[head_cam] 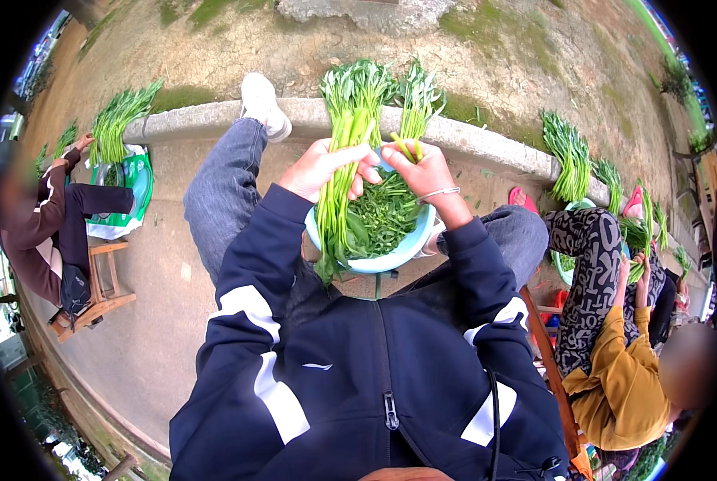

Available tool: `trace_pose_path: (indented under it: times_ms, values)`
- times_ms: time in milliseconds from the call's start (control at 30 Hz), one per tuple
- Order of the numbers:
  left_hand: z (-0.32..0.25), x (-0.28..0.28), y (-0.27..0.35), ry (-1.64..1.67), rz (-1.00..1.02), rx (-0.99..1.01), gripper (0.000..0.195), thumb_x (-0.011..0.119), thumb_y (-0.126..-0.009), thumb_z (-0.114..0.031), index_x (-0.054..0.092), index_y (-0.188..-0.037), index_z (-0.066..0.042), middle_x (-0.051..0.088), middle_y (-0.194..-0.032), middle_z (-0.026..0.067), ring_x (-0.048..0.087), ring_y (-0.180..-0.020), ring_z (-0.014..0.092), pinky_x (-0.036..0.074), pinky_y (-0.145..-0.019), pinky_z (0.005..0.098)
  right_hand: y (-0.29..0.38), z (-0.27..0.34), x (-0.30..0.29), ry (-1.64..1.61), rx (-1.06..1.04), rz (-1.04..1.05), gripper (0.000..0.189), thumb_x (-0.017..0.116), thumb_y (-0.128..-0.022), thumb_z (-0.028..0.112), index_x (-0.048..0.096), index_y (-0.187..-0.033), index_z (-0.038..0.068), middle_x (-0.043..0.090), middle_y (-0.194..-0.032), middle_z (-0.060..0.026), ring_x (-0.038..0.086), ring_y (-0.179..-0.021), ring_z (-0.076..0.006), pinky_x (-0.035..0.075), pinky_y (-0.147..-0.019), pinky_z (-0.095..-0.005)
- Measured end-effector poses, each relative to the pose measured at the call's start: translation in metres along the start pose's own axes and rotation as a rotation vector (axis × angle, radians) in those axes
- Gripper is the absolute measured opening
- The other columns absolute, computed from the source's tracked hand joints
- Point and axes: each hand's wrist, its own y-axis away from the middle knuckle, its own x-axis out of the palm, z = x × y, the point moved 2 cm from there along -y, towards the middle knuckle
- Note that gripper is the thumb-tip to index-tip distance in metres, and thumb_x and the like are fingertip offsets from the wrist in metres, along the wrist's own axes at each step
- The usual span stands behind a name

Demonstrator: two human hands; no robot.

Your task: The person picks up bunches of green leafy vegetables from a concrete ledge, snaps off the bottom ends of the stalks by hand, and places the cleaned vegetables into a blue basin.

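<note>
My left hand is closed around a bunch of green leafy stalks, cut ends up and leaves hanging down over the rim of a light blue basin. Between the thumb and fingers of my right hand are short pieces of green stalk; a bangle is on that wrist. The basin stands between my legs and holds chopped leaves and stalk bits. Just beyond my hands, a large bundle of leafy stalks and a smaller bundle lie over the concrete curb.
The curb crosses in front, with bare earth beyond. At left, a person on a wooden stool holds greens near a green-and-white bag. At right, a person in a mustard top handles stalks near another basin. More bundles lie along the curb.
</note>
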Motion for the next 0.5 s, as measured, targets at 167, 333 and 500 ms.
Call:
trace_pose_path:
  times_ms: [167,333,500]
  values:
    - [0.003,0.010,-0.001,0.007,0.006,-0.021,0.027,0.055,-0.086,-0.020,0.056,-0.097,0.004,0.063,-0.077,0.0158,0.059,-0.052,0.015,0.047,-0.047,0.0238,0.009,0.037,0.001,-0.431,0.275,0.112,0.026,0.059,-0.086,0.030,0.065,-0.091,0.005,0.052,-0.064,0.0076,0.040,-0.051,-0.0014,0.030,-0.044,-0.0181]
    - [0.013,0.008,-0.007,-0.014,0.030,-0.076,0.028,0.054,-0.086,-0.021,0.055,-0.099,0.004,0.063,-0.082,0.0164,0.062,-0.059,0.018,0.051,-0.052,0.0267,0.009,0.032,0.011,-0.424,0.202,0.176,0.021,0.056,-0.088,0.026,0.064,-0.090,0.008,0.053,-0.064,0.0070,0.040,-0.050,-0.0005,0.027,-0.043,-0.0175]
    - [0.014,0.007,-0.010,0.003,-0.069,-0.054,0.030,0.053,-0.087,-0.022,0.054,-0.102,0.004,0.063,-0.088,0.0171,0.064,-0.074,0.022,0.054,-0.064,0.0313,0.011,0.037,0.015,-0.474,0.157,0.078,0.021,0.054,-0.089,0.026,0.062,-0.091,0.007,0.054,-0.070,0.0056,0.043,-0.056,-0.0009,0.031,-0.047,-0.0172]
